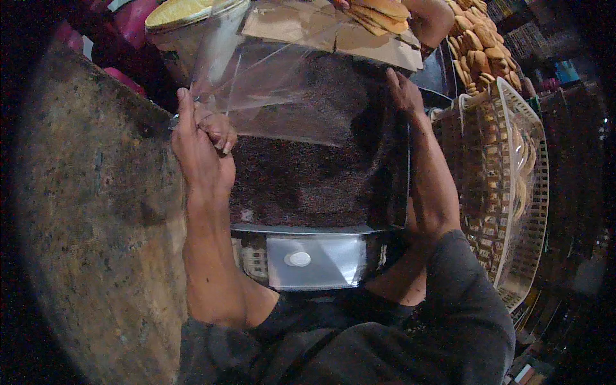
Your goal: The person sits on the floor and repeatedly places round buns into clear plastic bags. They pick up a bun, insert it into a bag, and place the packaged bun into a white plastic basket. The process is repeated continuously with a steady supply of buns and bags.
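My left hand (204, 138) is closed on the edge of a clear plastic bag (269, 96), its fingers curled and thumb pointing up. The bag stretches away to the upper right over a dark, rough-surfaced mat (295, 186). At the mat's far right corner is my right hand (405, 95), fingers extended beside a piece of cardboard (378, 52); nothing shows in it. On the cardboard, at the top edge, lies a stack of flat brown bread rolls (380, 14), with another person's hand and arm (431, 19) by them.
A plastic crate (539, 167) on the right holds bagged bread. Behind it is a heap of rolls (478, 42). A tub with a yellow lining (179, 16) stands far left, and a worn board (102, 212) runs along the left. A silver panel with a white disc (299, 258) is below the mat.
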A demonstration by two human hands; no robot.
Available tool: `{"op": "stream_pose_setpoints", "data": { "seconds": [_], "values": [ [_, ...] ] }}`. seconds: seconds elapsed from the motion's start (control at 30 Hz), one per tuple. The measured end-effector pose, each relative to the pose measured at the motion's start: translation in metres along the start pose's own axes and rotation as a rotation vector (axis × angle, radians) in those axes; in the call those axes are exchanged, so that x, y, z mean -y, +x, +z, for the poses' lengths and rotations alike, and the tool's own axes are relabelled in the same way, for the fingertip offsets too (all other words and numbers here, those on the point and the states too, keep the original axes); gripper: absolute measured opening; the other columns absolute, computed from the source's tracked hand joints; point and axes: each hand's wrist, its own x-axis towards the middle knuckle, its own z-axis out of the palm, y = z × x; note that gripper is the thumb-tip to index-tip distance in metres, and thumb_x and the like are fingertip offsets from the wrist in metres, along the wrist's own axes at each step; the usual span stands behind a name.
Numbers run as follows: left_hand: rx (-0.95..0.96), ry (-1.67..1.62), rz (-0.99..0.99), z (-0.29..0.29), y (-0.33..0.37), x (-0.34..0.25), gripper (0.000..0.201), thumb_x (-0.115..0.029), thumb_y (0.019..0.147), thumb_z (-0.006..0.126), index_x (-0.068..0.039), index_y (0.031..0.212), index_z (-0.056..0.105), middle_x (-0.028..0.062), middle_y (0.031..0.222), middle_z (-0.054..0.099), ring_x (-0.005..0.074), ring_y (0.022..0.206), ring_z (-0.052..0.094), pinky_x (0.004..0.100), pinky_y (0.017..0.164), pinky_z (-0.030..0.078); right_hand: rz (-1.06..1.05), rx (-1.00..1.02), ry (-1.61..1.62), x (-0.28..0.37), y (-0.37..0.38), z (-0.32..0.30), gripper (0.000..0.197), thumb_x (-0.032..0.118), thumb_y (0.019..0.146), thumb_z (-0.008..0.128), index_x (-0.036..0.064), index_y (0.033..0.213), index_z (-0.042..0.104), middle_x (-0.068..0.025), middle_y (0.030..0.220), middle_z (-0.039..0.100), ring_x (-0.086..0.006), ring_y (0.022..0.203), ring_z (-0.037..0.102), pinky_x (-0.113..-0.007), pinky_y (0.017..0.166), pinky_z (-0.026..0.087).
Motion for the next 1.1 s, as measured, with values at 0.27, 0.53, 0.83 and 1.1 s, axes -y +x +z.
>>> {"op": "stream_pose_setpoints", "data": {
  "seconds": [0.27,0.53,0.83,1.1],
  "values": [
    [-0.012,-0.027,0.067,-0.002,0.006,-0.007,0.044,-0.045,0.093,0.051,-0.016,0.063,0.037,-0.0039,0.052,0.032,0.0067,0.043,0.031,0.0231,0.038,0.024,0.027,-0.279,-0.008,-0.002,-0.06,0.066,0.054,0.046,0.097,0.027,0.0066,0.128,0.048,-0.0219,0.121,0.056,-0.0374,0.116,0.051,-0.064,0.104,0.017],
    [-0.103,-0.101,0.052,-0.009,0.0,-0.018,0.045,-0.046,0.091,0.055,-0.016,0.063,0.036,-0.0029,0.052,0.033,0.0085,0.042,0.033,0.0243,0.038,0.025,0.084,-0.438,0.454,0.046,-0.145,0.036,0.05,0.038,0.098,0.034,-0.0015,0.125,0.05,-0.0212,0.121,0.055,-0.0334,0.114,0.052,-0.036,0.098,0.038],
    [-0.046,-0.239,0.109,-0.032,0.0,-0.036,0.049,-0.044,0.091,0.056,-0.015,0.058,0.033,-0.0027,0.05,0.031,0.0089,0.042,0.035,0.0251,0.038,0.025,-0.012,-0.413,0.461,0.056,-0.144,0.094,0.058,0.04,0.097,0.038,-0.0006,0.138,0.032,-0.0246,0.143,0.029,-0.043,0.133,0.025,-0.05,0.108,0.018],
    [-0.13,-0.245,0.191,-0.049,-0.007,-0.053,0.045,-0.043,0.091,0.054,-0.013,0.063,0.037,-0.0015,0.051,0.034,0.0098,0.041,0.036,0.0243,0.037,0.027,-0.538,-0.171,-0.251,0.22,-0.159,0.105,0.051,0.042,0.09,0.05,0.0182,0.135,0.044,-0.0165,0.145,0.031,-0.0435,0.137,0.014,-0.063,0.107,0.006]
  ]
}}
